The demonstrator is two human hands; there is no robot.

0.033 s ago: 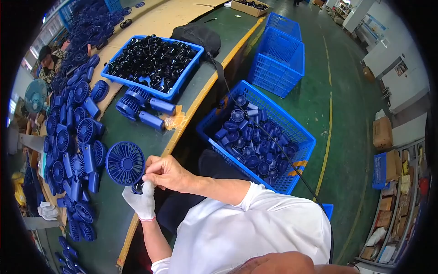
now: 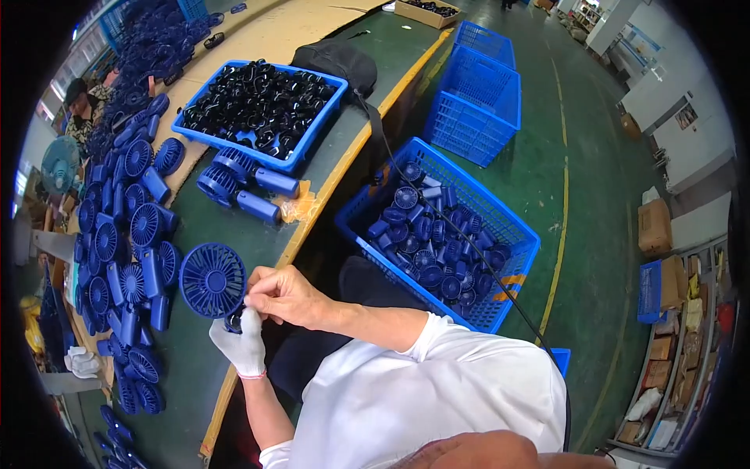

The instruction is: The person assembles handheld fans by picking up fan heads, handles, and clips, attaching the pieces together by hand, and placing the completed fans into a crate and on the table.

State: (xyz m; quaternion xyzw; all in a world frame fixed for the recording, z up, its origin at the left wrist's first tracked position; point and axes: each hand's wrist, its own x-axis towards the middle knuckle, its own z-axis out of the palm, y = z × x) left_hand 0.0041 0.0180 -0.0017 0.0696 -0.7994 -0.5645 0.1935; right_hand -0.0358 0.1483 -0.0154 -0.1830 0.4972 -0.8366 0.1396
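Note:
My left hand [image 2: 242, 348], in a white glove, grips the handle end of a small blue hand fan [image 2: 212, 280] with a round ribbed grille, held over the green table [image 2: 187, 367]. My bare right hand [image 2: 285, 297] pinches the fan's neck just below the grille, touching the gloved fingers. Most of the handle is hidden by both hands.
Several blue fans [image 2: 117, 242] lie in rows at the left, and two more [image 2: 242, 187] lie by a blue tray of black parts [image 2: 258, 102]. A blue crate of fans [image 2: 437, 234] stands on the floor, stacked crates [image 2: 476, 86] behind. A black bag [image 2: 336, 59] sits at the table edge; another person [image 2: 78, 102] is far left.

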